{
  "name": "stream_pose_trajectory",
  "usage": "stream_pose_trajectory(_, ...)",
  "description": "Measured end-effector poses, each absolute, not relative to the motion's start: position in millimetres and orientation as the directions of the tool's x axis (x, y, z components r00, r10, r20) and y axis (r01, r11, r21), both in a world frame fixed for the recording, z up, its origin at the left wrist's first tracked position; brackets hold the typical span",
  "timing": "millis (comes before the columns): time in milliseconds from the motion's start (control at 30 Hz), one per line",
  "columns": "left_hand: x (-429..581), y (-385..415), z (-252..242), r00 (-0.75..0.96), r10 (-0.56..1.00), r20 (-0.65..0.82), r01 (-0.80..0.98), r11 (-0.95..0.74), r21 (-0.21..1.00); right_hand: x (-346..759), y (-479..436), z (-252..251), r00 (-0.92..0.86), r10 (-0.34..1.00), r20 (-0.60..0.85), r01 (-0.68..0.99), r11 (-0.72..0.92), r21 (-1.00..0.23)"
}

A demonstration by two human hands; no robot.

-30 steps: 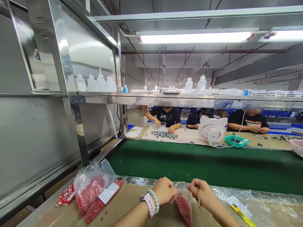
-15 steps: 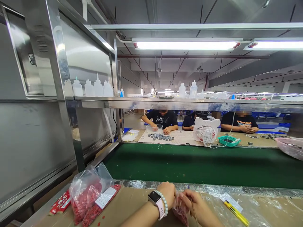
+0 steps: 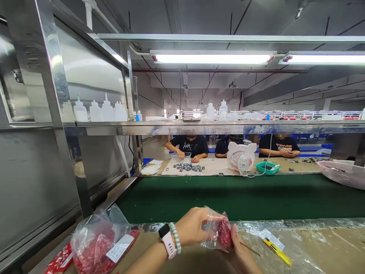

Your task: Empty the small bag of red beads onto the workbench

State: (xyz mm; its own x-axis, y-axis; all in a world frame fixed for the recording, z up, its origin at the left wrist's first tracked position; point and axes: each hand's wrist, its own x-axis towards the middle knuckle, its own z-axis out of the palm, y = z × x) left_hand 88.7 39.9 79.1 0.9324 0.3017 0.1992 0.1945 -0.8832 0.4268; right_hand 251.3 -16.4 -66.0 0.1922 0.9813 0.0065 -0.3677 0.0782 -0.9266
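Observation:
Between my hands is a small clear plastic bag [image 3: 224, 233] with red pieces gathered in its right part. My left hand [image 3: 195, 227], with a watch and a beaded bracelet at the wrist, grips the clear left part of the bag. My right hand [image 3: 241, 247] holds the bag's filled side from the right; most of its fingers are hidden. A thin brown strip or tie [image 3: 252, 249] sticks out beside that hand, and I cannot tell what it is. To the left lies a larger clear bag [image 3: 97, 238] of red pieces, with a white label [image 3: 119, 249] next to it.
A yellow utility knife [image 3: 277, 252] lies right of my hands on plastic film. Beyond runs a green conveyor belt [image 3: 182, 196]. Across it, people sit near grey blocks [image 3: 189, 167], a white fan [image 3: 242, 160] and a teal tray [image 3: 268, 168]. A metal shelf [image 3: 199, 129] with bottles spans above.
The bag has come up and tipped sideways, so its red contents show more. My left hand has shifted left and my right hand lies along the bag's side. The view has turned slightly right.

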Motion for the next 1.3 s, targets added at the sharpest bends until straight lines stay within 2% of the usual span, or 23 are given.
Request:
stream_pose_trajectory(67, 86.5, 34.9, 78.6, 0.922, 0.299, 0.245, 0.162, -0.875, 0.456, 253.2, -27.0, -57.0, 0.174, 0.984, -0.03, -0.438, 0.05, -0.898)
stream_pose_trajectory(167, 83.9, 27.1, 53.7, 0.892, 0.36, 0.273, 0.178, -0.835, 0.52, 262.5, -42.3, -52.3, 0.221, 0.975, -0.027, -0.406, 0.067, -0.911)
stream_pose_trajectory(300, 86.0, 15.5, 2.0, 0.776, 0.567, 0.275, 0.272, -0.695, 0.666, 280.9, -59.3, -60.0, 0.318, 0.948, 0.011, -0.218, 0.085, -0.972)
stream_pose_trajectory(467, 96.8, 4.8, -37.2, 0.678, 0.719, 0.153, 0.302, -0.462, 0.834, 302.3, -76.0, -70.5, 0.387, 0.918, 0.088, 0.1, 0.054, -0.994)
stream_pose_trajectory(600, 103.8, 1.3, -44.9, 0.686, 0.727, 0.028, 0.287, -0.305, 0.908, 310.6, -85.8, -75.2, 0.425, 0.892, 0.156, 0.278, 0.035, -0.96)
stream_pose_trajectory(767, 107.2, -1.0, -54.0, 0.753, 0.651, -0.09, 0.29, -0.206, 0.934, 314.7, -93.0, -85.1, 0.44, 0.882, 0.172, 0.348, 0.009, -0.937)
stream_pose_trajectory(867, 109.9, -2.7, -63.5, 0.784, 0.605, -0.137, 0.314, -0.197, 0.929, 317.0, -95.1, -92.4, 0.445, 0.883, 0.152, 0.345, -0.013, -0.938)
stream_pose_trajectory(1000, 110.4, -3.8, -71.6, 0.81, 0.571, -0.129, 0.32, -0.247, 0.915, 320.8, -98.3, -98.2, 0.454, 0.883, 0.116, 0.319, -0.04, -0.947)
stream_pose_trajectory(1167, 104.1, -5.3, -65.6, 0.891, 0.437, -0.124, 0.307, -0.379, 0.873, 319.7, -101.6, -94.8, 0.462, 0.882, 0.098, 0.296, -0.049, -0.954)
stream_pose_trajectory(1300, 108.1, -10.0, -59.5, 0.907, 0.415, -0.072, 0.291, -0.495, 0.819, 312.6, -100.7, -87.0, 0.43, 0.896, 0.112, 0.297, -0.023, -0.955)
